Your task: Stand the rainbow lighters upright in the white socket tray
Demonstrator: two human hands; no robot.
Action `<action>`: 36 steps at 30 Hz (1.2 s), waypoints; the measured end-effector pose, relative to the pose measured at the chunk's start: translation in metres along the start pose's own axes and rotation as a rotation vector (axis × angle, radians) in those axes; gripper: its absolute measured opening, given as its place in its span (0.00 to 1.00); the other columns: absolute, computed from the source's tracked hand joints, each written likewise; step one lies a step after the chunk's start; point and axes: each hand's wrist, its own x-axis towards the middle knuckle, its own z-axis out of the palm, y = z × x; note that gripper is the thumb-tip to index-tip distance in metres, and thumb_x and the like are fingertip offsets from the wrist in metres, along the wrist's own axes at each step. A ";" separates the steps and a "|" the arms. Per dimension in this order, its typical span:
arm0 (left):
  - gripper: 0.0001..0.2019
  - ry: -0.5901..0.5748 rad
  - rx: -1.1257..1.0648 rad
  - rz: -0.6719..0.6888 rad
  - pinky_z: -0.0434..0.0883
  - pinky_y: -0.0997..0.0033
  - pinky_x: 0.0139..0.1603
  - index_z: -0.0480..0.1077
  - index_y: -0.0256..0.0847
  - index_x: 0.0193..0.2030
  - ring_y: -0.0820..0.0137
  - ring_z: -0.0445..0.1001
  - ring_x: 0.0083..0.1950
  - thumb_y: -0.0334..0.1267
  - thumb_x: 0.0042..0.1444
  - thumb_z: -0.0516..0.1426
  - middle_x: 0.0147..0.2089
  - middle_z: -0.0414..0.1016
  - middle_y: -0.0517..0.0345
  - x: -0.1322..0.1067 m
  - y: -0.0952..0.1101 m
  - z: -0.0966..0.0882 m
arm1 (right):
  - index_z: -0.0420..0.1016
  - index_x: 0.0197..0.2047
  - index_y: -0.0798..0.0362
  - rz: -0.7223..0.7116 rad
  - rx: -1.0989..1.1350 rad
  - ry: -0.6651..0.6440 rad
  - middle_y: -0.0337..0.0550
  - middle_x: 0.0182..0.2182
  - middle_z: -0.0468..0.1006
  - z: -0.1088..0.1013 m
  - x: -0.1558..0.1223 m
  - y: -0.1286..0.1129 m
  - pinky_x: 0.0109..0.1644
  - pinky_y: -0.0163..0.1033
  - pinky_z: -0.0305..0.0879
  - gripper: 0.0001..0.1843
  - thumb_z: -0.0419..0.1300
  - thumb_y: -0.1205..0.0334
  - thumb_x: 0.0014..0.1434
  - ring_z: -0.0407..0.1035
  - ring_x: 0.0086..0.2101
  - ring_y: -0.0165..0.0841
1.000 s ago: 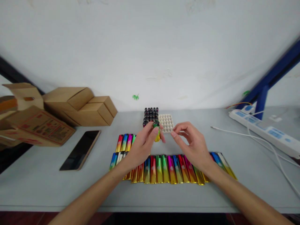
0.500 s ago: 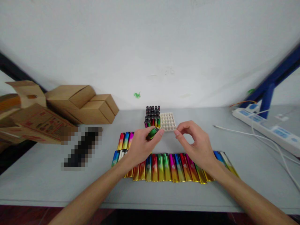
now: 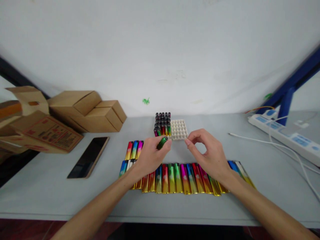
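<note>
A small green cylinder (image 3: 161,143) with a dark top sits in the grasp of the person's left hand (image 3: 150,154), tilted, its top end pointing up and to the right above the middle of the table (image 3: 200,208). The left thumb and curled fingers pinch it, and they hide most of its body. Across a gap, the right hand (image 3: 211,156) is bent into a ring, thumb and index finger brought together at the tips; whether anything thin is caught between them cannot be told. Just beyond the hands stands a block of dark-topped cylinders (image 3: 162,120), upright in close rows, the nearest ones showing coloured bodies. Right beside it is a pale gridded tray (image 3: 179,130). Nearer the person, a long row of shiny multicoloured sleeves (image 3: 177,179) lies side by side, partly covered by both forearms, with a shorter row (image 3: 135,150) behind its left end. Farther left lies a dark-screened phone (image 3: 88,157), and past it an opened carton (image 3: 51,133) and plain cardboard boxes (image 3: 100,115). On the right, a white cable (image 3: 260,141) trails near a white power strip (image 3: 285,136) beside a blue metal frame (image 3: 287,100).
</note>
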 end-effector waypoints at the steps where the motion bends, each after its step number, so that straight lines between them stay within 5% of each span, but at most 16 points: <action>1: 0.20 -0.003 0.001 0.000 0.49 0.70 0.27 0.51 0.42 0.22 0.75 0.52 0.25 0.46 0.64 0.50 0.22 0.51 0.65 0.000 -0.001 0.000 | 0.71 0.41 0.49 -0.001 -0.002 -0.002 0.41 0.36 0.76 0.000 0.000 0.000 0.43 0.44 0.71 0.02 0.59 0.63 0.69 0.72 0.36 0.34; 14: 0.25 0.047 -0.035 0.018 0.51 0.71 0.27 0.55 0.41 0.25 0.75 0.53 0.26 0.55 0.68 0.53 0.23 0.52 0.66 0.000 -0.008 -0.002 | 0.70 0.40 0.49 -0.025 -0.031 -0.029 0.41 0.37 0.76 -0.001 0.002 0.001 0.43 0.41 0.71 0.03 0.59 0.64 0.69 0.74 0.35 0.33; 19: 0.14 0.078 -0.350 0.004 0.60 0.73 0.26 0.64 0.43 0.44 0.74 0.61 0.25 0.52 0.71 0.51 0.27 0.63 0.66 0.010 -0.018 -0.014 | 0.70 0.40 0.49 -0.033 -0.050 -0.032 0.41 0.36 0.76 -0.002 0.003 0.001 0.43 0.41 0.72 0.03 0.57 0.64 0.69 0.74 0.34 0.33; 22: 0.12 0.120 -0.427 0.063 0.71 0.70 0.35 0.64 0.43 0.49 0.72 0.71 0.31 0.50 0.71 0.53 0.33 0.73 0.61 0.018 -0.022 -0.018 | 0.69 0.41 0.49 -0.044 -0.055 -0.033 0.41 0.36 0.75 -0.003 0.004 0.001 0.43 0.40 0.72 0.03 0.57 0.65 0.69 0.74 0.34 0.33; 26: 0.11 0.246 -0.285 0.163 0.74 0.65 0.49 0.73 0.41 0.49 0.66 0.76 0.48 0.46 0.67 0.59 0.47 0.78 0.51 0.024 -0.027 -0.019 | 0.69 0.40 0.49 -0.062 -0.061 -0.025 0.41 0.36 0.75 -0.005 0.004 0.001 0.43 0.39 0.72 0.04 0.57 0.67 0.69 0.73 0.35 0.32; 30: 0.12 0.360 -0.038 0.212 0.71 0.67 0.41 0.78 0.42 0.48 0.68 0.73 0.41 0.44 0.62 0.64 0.44 0.78 0.54 0.025 -0.032 -0.020 | 0.69 0.40 0.50 -0.067 -0.060 -0.020 0.41 0.36 0.74 -0.006 0.004 0.001 0.42 0.39 0.71 0.04 0.58 0.68 0.68 0.73 0.34 0.32; 36: 0.13 0.346 0.104 0.208 0.71 0.66 0.42 0.78 0.41 0.51 0.66 0.74 0.42 0.44 0.63 0.63 0.44 0.81 0.54 0.025 -0.032 -0.023 | 0.70 0.40 0.50 -0.060 -0.052 -0.042 0.40 0.36 0.74 -0.007 0.003 0.001 0.43 0.38 0.71 0.04 0.58 0.68 0.68 0.73 0.35 0.32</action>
